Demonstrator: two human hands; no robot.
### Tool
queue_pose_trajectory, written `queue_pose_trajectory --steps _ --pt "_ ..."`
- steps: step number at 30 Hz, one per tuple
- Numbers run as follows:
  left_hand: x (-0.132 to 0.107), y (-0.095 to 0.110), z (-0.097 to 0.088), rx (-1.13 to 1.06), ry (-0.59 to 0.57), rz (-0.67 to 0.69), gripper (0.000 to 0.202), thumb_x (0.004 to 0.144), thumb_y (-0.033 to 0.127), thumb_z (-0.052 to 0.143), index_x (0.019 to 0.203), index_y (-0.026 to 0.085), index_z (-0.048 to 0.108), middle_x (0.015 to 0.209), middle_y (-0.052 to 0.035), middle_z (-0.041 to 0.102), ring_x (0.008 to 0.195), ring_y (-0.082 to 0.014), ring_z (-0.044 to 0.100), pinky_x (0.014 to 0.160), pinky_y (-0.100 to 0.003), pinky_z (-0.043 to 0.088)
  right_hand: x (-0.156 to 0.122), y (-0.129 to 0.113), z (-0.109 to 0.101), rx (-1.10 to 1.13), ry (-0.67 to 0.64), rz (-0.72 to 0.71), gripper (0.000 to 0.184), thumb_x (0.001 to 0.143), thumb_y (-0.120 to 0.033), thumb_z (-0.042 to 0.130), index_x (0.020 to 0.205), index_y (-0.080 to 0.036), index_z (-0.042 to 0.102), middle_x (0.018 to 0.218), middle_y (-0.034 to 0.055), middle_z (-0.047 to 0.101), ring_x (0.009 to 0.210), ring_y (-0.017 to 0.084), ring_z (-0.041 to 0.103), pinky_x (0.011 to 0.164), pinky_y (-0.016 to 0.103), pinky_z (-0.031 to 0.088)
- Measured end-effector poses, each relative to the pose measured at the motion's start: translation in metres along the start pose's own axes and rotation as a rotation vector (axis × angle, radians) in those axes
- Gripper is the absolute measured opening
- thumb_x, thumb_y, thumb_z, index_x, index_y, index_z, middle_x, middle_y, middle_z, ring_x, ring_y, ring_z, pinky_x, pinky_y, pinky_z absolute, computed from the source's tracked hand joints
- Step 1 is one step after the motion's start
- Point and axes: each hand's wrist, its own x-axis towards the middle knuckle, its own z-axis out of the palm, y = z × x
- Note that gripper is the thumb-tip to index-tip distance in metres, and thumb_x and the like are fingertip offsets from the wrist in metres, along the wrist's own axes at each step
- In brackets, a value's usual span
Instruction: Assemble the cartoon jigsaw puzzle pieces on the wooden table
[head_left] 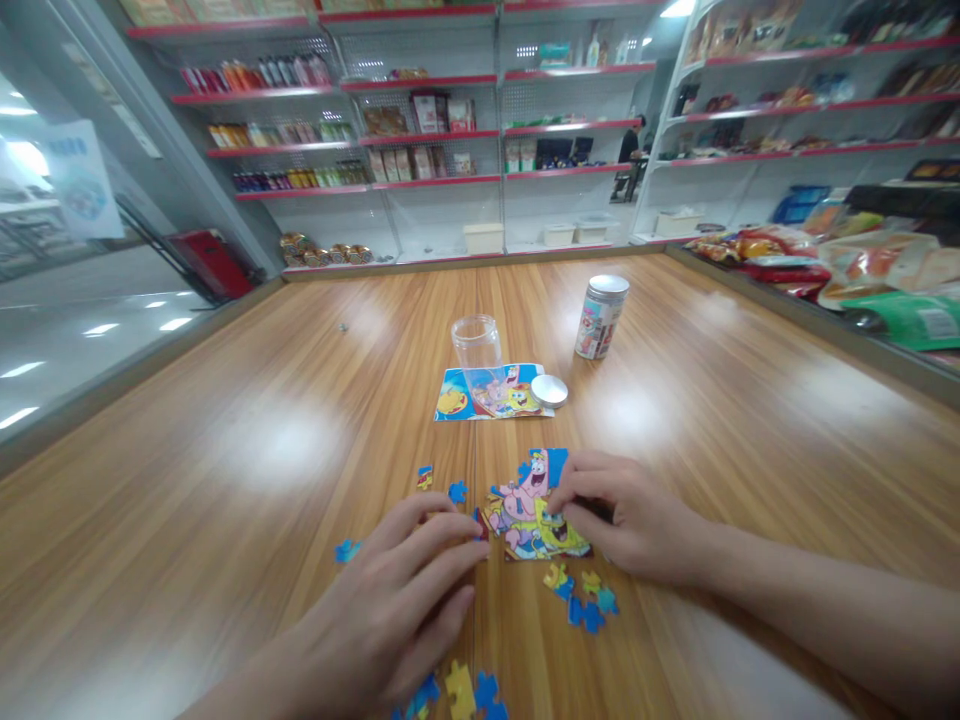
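A partly joined jigsaw puzzle (529,510) lies on the wooden table, showing a pink and a yellow cartoon figure. My right hand (634,515) is at its right edge, fingers bent and thumb and fingertips close together on the puzzle. Left of the puzzle, my left hand (409,590) reaches out palm down with its fingers extended. Its fingertips touch a dark red puzzle piece (481,528), partly covered by them. Loose pieces lie around: a blue piece (457,491), a red and yellow piece (425,478), a light blue piece (346,551) and a yellow piece (460,690).
Beyond the puzzle lies a picture card (454,398) with a clear open jar (478,345) and a silver lid (550,391) on it. A labelled can (602,317) stands farther right. Several pieces (589,610) lie below the puzzle. Packaged goods (862,265) line the right edge.
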Motion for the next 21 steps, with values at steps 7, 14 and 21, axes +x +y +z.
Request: queue_pose_trajectory --steps 7,14,21 --pt "-0.0031 -0.0038 0.0002 0.045 -0.041 -0.040 0.048 0.090 0.008 0.053 0.138 0.013 0.050 0.126 -0.0101 0.062 0.125 -0.0276 0.043 0.104 -0.045 0.049 0.0010 -0.0021 -0.0004 -0.029 0.086 0.012 0.014 0.086 -0.011 0.062 0.092 -0.017 0.073 0.086 0.0055 0.063 0.079 0.016 0.058 0.069 0.029 0.045" --pt "0.0008 -0.0039 0.0000 0.039 -0.022 0.043 0.036 0.088 0.005 0.056 0.123 0.013 0.063 0.120 -0.0099 0.064 0.115 -0.0263 0.050 0.100 -0.043 0.050 0.0032 -0.0021 -0.0022 -0.112 0.045 0.035 0.009 0.086 -0.016 0.068 0.090 -0.019 0.076 0.086 0.0049 0.061 0.084 0.018 0.057 0.076 0.032 0.045" --pt "-0.0016 -0.0049 0.0003 0.017 -0.018 0.057 0.036 0.088 0.003 0.057 0.123 0.011 0.063 0.119 -0.0116 0.063 0.113 -0.0261 0.052 0.101 -0.045 0.049 0.0041 -0.0011 -0.0033 -0.084 0.035 0.072 0.008 0.086 -0.016 0.069 0.090 -0.019 0.076 0.087 0.0050 0.061 0.083 0.017 0.058 0.076 0.032 0.046"
